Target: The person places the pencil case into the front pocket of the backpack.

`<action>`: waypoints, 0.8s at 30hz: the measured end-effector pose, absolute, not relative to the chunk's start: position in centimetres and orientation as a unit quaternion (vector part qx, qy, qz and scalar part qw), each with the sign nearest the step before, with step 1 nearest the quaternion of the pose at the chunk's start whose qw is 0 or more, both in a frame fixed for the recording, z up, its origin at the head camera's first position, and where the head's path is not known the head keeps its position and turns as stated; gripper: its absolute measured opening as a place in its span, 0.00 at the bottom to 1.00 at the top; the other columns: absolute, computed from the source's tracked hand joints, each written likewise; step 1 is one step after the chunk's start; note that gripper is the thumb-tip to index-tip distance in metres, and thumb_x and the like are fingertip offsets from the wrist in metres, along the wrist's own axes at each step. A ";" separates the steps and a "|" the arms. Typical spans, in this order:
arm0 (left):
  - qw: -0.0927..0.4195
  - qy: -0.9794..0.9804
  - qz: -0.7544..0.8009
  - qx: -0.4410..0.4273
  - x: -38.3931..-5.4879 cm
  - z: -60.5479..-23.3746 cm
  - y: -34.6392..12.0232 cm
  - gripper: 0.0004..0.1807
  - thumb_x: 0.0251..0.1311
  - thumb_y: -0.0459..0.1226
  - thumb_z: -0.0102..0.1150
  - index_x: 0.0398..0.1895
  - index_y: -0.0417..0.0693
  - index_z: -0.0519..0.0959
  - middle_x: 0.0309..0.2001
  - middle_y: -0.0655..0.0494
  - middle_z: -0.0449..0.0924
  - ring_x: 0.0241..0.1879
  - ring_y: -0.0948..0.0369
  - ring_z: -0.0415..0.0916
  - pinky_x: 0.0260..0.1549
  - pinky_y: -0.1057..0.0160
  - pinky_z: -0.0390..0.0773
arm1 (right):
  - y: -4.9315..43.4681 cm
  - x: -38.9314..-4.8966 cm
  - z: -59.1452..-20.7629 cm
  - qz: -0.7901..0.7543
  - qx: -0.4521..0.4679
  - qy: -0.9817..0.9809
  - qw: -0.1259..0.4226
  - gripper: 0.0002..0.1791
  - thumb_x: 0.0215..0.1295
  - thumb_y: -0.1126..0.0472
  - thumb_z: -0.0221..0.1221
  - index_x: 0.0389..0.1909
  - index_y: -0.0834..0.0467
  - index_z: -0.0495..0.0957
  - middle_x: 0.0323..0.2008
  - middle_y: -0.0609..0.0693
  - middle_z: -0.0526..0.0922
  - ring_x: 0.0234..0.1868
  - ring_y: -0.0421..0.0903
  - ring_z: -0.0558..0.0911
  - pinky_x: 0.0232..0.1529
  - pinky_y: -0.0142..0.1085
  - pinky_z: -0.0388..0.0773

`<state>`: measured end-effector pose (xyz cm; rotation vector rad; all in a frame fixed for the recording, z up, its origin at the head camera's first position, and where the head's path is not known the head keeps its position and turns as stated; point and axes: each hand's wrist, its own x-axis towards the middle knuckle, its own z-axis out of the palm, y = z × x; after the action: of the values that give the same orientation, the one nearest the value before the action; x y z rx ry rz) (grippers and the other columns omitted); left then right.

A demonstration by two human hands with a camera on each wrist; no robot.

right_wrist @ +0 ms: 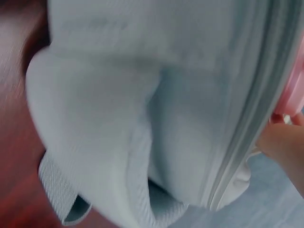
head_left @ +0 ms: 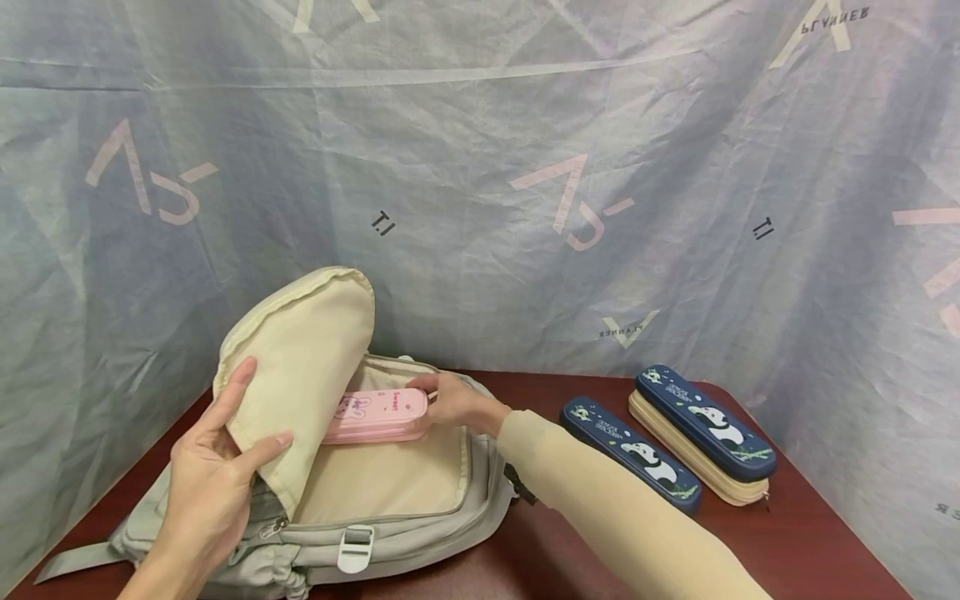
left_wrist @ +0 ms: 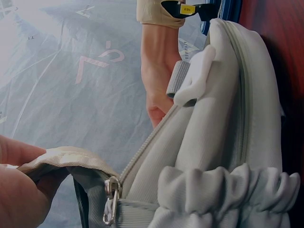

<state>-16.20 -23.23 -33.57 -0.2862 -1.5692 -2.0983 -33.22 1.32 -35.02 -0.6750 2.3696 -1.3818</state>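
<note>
A light grey backpack (head_left: 405,533) lies on the table with its front flap (head_left: 300,375) lifted, showing a cream lining. My left hand (head_left: 213,467) pinches the flap's edge between thumb and fingers; the left wrist view shows that hand (left_wrist: 23,190) at the cream edge beside a metal zipper pull (left_wrist: 112,199). In the opening, my right hand (head_left: 457,400) grips the right end of a pink pencil case (head_left: 382,414) with a bunny print and the word "Sweet". The flap hides the case's left end. In the right wrist view only part of the pink case (right_wrist: 294,85) shows.
To the right, a navy panda pencil case (head_left: 630,454) lies on the dark red table (head_left: 547,550), partly behind my right forearm. Beside it another navy panda case (head_left: 708,421) sits on top of a beige case (head_left: 693,458). A grey printed curtain (head_left: 465,167) surrounds the table.
</note>
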 end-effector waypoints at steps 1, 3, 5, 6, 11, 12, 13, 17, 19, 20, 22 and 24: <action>0.250 -0.577 -0.771 -0.106 -16.2 -33.6 -23.2 0.51 0.54 0.06 0.56 0.81 0.47 0.65 0.84 0.58 0.51 0.82 0.65 0.38 0.58 0.76 0.75 | 1.5 -33.3 -35.0 -0.478 -0.243 0.829 0.160 0.34 0.53 0.76 0.75 0.64 0.66 0.80 0.50 0.52 0.84 0.41 0.42 0.81 0.39 0.27 0.78; 0.249 -0.578 -0.770 -0.105 -16.2 -33.6 -23.2 0.51 0.55 0.06 0.56 0.81 0.47 0.65 0.84 0.58 0.50 0.82 0.65 0.38 0.58 0.76 0.75 | 1.7 -33.4 -35.1 -0.469 -0.254 0.830 0.163 0.36 0.53 0.75 0.75 0.66 0.66 0.79 0.51 0.53 0.84 0.41 0.43 0.82 0.39 0.27 0.78; 0.247 -0.579 -0.771 -0.102 -16.2 -33.6 -23.2 0.51 0.55 0.07 0.57 0.81 0.48 0.65 0.84 0.57 0.48 0.81 0.64 0.39 0.57 0.76 0.76 | 1.8 -33.6 -35.2 -0.461 -0.261 0.832 0.163 0.37 0.53 0.74 0.76 0.67 0.66 0.78 0.53 0.54 0.84 0.42 0.43 0.83 0.39 0.26 0.78; 0.246 -0.579 -0.771 -0.101 -16.2 -33.5 -23.2 0.51 0.55 0.07 0.57 0.81 0.48 0.65 0.84 0.56 0.48 0.81 0.64 0.40 0.57 0.76 0.76 | 1.9 -33.6 -35.2 -0.461 -0.262 0.832 0.163 0.38 0.53 0.74 0.76 0.68 0.66 0.77 0.54 0.55 0.84 0.43 0.44 0.83 0.40 0.27 0.78; 0.246 -0.580 -0.771 -0.098 -16.2 -33.5 -23.1 0.50 0.55 0.07 0.57 0.81 0.47 0.65 0.84 0.58 0.48 0.81 0.65 0.37 0.58 0.76 0.75 | 2.2 -33.6 -35.4 -0.465 -0.262 0.830 0.164 0.40 0.54 0.74 0.75 0.70 0.66 0.76 0.60 0.57 0.82 0.50 0.49 0.84 0.44 0.28 0.80; 0.245 -0.579 -0.771 -0.098 -16.2 -33.5 -23.2 0.50 0.55 0.07 0.57 0.81 0.47 0.66 0.84 0.58 0.48 0.82 0.66 0.36 0.58 0.76 0.75 | 2.3 -33.6 -35.5 -0.468 -0.261 0.828 0.166 0.39 0.54 0.74 0.75 0.70 0.66 0.76 0.61 0.57 0.82 0.52 0.50 0.84 0.45 0.28 0.80; 0.245 -0.579 -0.771 -0.099 -16.2 -33.5 -23.2 0.50 0.55 0.07 0.57 0.81 0.47 0.66 0.84 0.58 0.48 0.82 0.65 0.36 0.58 0.76 0.75 | 2.3 -33.6 -35.5 -0.470 -0.260 0.827 0.167 0.39 0.54 0.74 0.75 0.70 0.65 0.76 0.61 0.57 0.82 0.53 0.51 0.84 0.45 0.29 0.81; 0.244 -0.578 -0.772 -0.101 -16.2 -33.5 -23.2 0.50 0.55 0.07 0.56 0.81 0.47 0.66 0.84 0.58 0.47 0.82 0.66 0.34 0.57 0.76 0.76 | 2.4 -33.6 -35.6 -0.484 -0.247 0.821 0.176 0.38 0.53 0.74 0.76 0.69 0.63 0.78 0.61 0.54 0.83 0.55 0.52 0.84 0.48 0.30 0.81; 0.244 -0.577 -0.773 -0.100 -16.2 -33.5 -23.2 0.51 0.55 0.06 0.56 0.81 0.48 0.65 0.84 0.56 0.46 0.81 0.64 0.37 0.56 0.75 0.77 | 2.4 -33.6 -35.6 -0.490 -0.241 0.818 0.180 0.38 0.53 0.74 0.76 0.69 0.62 0.79 0.60 0.52 0.84 0.55 0.50 0.84 0.49 0.31 0.81; 0.244 -0.577 -0.773 -0.100 -16.2 -33.5 -23.2 0.51 0.55 0.06 0.56 0.81 0.48 0.65 0.85 0.56 0.45 0.81 0.64 0.39 0.56 0.75 0.78 | 2.4 -33.5 -35.6 -0.491 -0.238 0.818 0.181 0.38 0.53 0.74 0.76 0.68 0.62 0.79 0.59 0.51 0.84 0.54 0.48 0.84 0.49 0.31 0.81; 0.243 -0.574 -0.775 -0.101 -16.2 -33.5 -23.2 0.51 0.55 0.06 0.56 0.81 0.49 0.65 0.85 0.55 0.45 0.81 0.63 0.42 0.55 0.74 0.78 | 2.3 -33.5 -35.6 -0.494 -0.235 0.818 0.181 0.38 0.53 0.74 0.76 0.68 0.62 0.80 0.57 0.51 0.85 0.52 0.46 0.85 0.48 0.31 0.81; 0.242 -0.573 -0.777 -0.101 -16.3 -33.5 -23.2 0.51 0.55 0.06 0.56 0.82 0.49 0.65 0.85 0.54 0.45 0.80 0.63 0.45 0.55 0.74 0.79 | 2.2 -33.6 -35.7 -0.494 -0.234 0.818 0.178 0.37 0.52 0.74 0.76 0.67 0.62 0.80 0.55 0.50 0.86 0.50 0.44 0.85 0.47 0.31 0.82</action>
<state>-16.26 -23.22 -33.51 -0.2753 -1.5651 -2.1228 -33.55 2.23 -35.68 -0.6618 2.3159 -1.3973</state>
